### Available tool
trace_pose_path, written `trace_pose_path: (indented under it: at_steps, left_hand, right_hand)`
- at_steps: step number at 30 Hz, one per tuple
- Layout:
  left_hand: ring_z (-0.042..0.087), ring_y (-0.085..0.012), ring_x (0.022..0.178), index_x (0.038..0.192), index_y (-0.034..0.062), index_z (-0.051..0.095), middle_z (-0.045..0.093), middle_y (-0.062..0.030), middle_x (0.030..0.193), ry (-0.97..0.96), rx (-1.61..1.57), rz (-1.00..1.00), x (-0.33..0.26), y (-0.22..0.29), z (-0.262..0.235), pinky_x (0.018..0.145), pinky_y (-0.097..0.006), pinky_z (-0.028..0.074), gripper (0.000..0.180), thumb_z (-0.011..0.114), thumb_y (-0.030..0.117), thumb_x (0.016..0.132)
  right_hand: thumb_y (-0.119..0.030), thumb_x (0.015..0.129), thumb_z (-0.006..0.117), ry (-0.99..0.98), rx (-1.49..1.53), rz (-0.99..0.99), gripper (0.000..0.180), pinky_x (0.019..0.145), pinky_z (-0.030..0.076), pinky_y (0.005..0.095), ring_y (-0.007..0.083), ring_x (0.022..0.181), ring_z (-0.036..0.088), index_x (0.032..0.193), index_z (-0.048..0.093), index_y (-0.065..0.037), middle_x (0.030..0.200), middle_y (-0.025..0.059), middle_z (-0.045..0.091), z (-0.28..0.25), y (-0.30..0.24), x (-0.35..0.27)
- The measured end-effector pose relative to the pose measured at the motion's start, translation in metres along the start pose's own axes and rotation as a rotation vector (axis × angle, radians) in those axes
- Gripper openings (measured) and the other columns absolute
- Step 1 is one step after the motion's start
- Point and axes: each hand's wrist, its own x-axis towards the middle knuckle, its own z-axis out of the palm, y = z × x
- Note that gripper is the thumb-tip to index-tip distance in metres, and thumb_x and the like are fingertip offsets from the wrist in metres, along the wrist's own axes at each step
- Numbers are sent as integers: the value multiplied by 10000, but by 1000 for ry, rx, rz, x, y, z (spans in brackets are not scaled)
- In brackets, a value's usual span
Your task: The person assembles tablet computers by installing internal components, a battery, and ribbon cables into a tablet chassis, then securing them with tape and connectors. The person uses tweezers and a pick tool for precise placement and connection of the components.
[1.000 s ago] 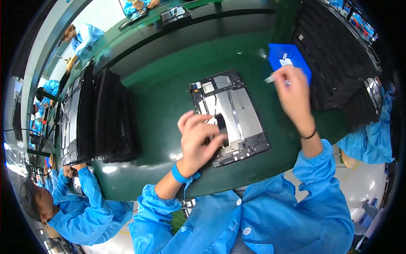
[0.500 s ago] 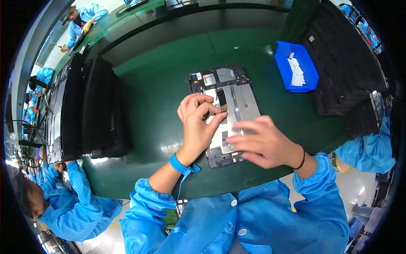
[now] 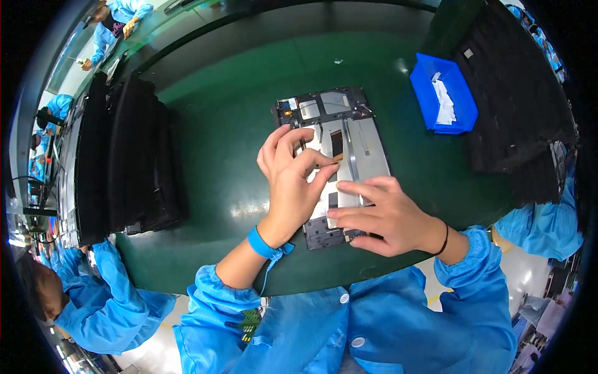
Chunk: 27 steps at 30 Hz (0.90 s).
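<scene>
Black stack [image 3: 146, 165] apparently blocks left.

No text can be read; nor any numbers.

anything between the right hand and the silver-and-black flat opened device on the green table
Nothing visible: the bare right hand is over the lower part of the silver-and-black flat device. The blue plastic bin is clear, farther right.

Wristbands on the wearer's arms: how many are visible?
2: a blue strap around the wrist of the left hand, a thin black band around the wrist of the right hand. Any under the sleeves would be hidden.
</scene>
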Motion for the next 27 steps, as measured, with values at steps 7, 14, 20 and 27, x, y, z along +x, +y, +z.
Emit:
trace_pose_path:
  at_steps: [7,14,20,27]
  left_hand:
    - [348,-364,1280,926,134,670,513,-97,1263,-35,60,-16,-1,-1,1,1043,-486,237,256,794,184,708]
    - [280,-264,1360,1423,1,284,288,-159,1466,64,-426,-368,-14,-8,7,1138,-355,190,581,532,233,952]
    - [297,-258,1355,1420,1,283,297,-148,1468,203,-919,-527,-37,20,-2,1127,-353,200,550,513,182,954]
    - [293,-378,1343,985,113,668,477,-122,1329,28,31,-29,-33,22,-22,1111,-500,179,160,627,109,830]
  right_hand:
    - [-283,826,650,88,-180,134,359,1020,317,515,292,1223,499,1153,635,-136,1165,9,648,-8,14,15]
    - [-246,942,504,631,281,553,563,1116,204,410,328,1373,322,1424,342,-4,1442,233,384,19,56,1]
    - [-195,966,491,690,772,542,659,1152,163,379,311,1433,202,1477,150,45,1508,249,276,38,39,9]
    - [-241,749,703,403,-28,501,133,1070,162,516,380,1373,265,840,681,-147,1409,128,457,8,-4,-3]
